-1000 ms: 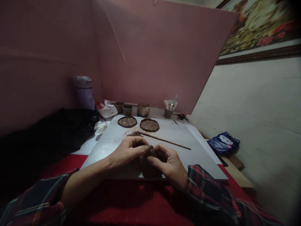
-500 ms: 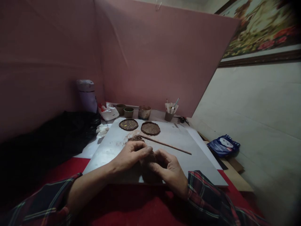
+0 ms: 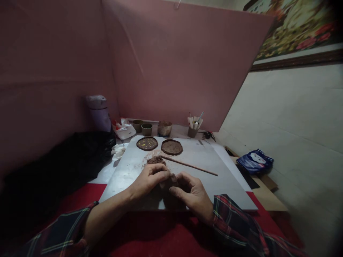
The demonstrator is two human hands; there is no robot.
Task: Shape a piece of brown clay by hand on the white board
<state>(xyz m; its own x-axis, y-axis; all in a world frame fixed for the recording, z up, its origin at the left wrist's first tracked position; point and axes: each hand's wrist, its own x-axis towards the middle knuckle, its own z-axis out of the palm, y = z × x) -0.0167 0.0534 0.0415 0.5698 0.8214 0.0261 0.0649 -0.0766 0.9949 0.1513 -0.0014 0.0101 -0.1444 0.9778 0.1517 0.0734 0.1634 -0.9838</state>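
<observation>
Between my hands, near the front of the white board [image 3: 211,194], is a lump of brown clay [image 3: 168,183]; my fingers and shadow hide much of it. My left hand [image 3: 151,179] grips it from the left, thumb over the top. My right hand [image 3: 193,194] curls around its right side, with thumb and fingers bent. Just beyond my left hand lies a heap of clay scraps [image 3: 155,160]. A thin brown stick [image 3: 191,166] slants from that heap toward the right. Farther back lie a yellow-dotted clay disc [image 3: 147,143] and a plain clay disc [image 3: 172,146], both with raised rims.
Behind the board stand two small cups [image 3: 147,129], a clay-smeared container [image 3: 164,128] and a cup of tools [image 3: 192,132]. A black plastic bag [image 3: 64,160] is at left, beside crumpled white tissue [image 3: 118,151]. A blue packet [image 3: 254,162] lies at right by the wall.
My left thumb has shifted slightly left and down over the clay lump. My right thumb and fingers are a little farther apart. The whole view has tilted slightly.
</observation>
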